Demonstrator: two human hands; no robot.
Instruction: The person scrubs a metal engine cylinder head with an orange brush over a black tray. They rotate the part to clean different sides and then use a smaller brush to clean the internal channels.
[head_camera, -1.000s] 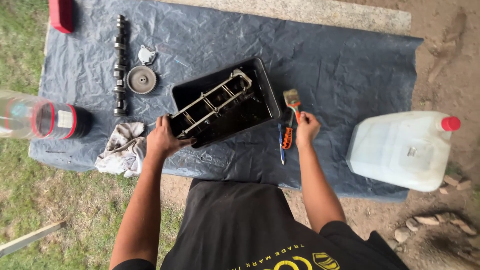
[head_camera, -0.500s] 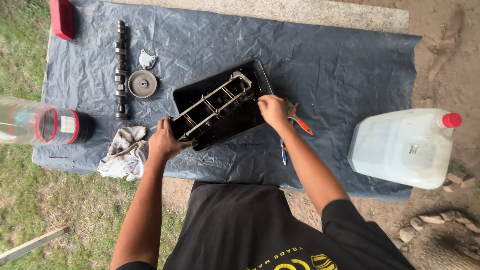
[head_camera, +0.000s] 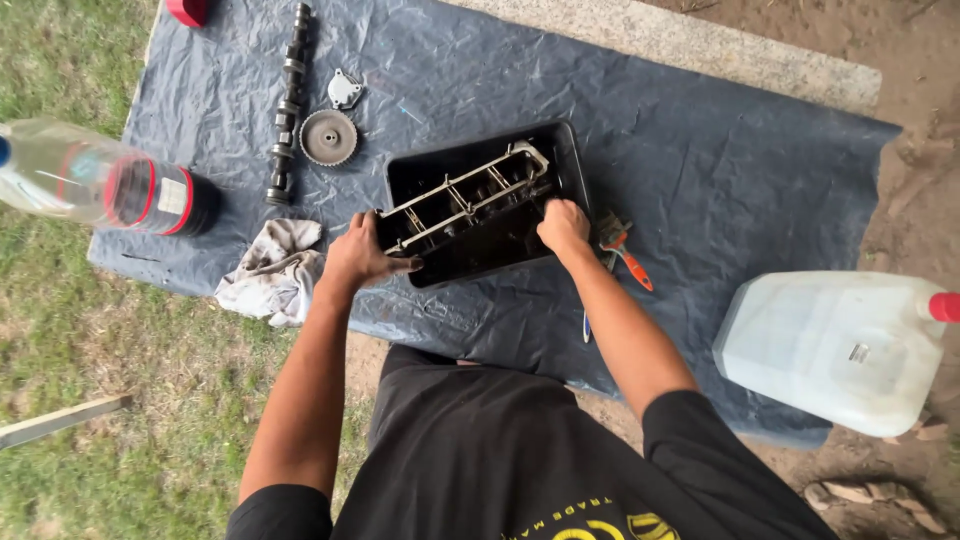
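A dark blue tarp (head_camera: 700, 180) is spread over the ground. On it are laid a black tray (head_camera: 480, 260) at centre, a camshaft (head_camera: 288, 100) and gear (head_camera: 328, 137) at ten o'clock, a rag (head_camera: 272, 270) at nine, a brush (head_camera: 622, 250) at three, and a white jug (head_camera: 830, 350) at four.

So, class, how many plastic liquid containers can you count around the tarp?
2: a clear bottle lying at the tarp's left edge, and a white jug lying at the right. Others may sit outside the view.

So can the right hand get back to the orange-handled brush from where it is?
Probably yes: the right hand rests at the black tray's right edge, and the brush lies just beside it on the tarp, nothing between.
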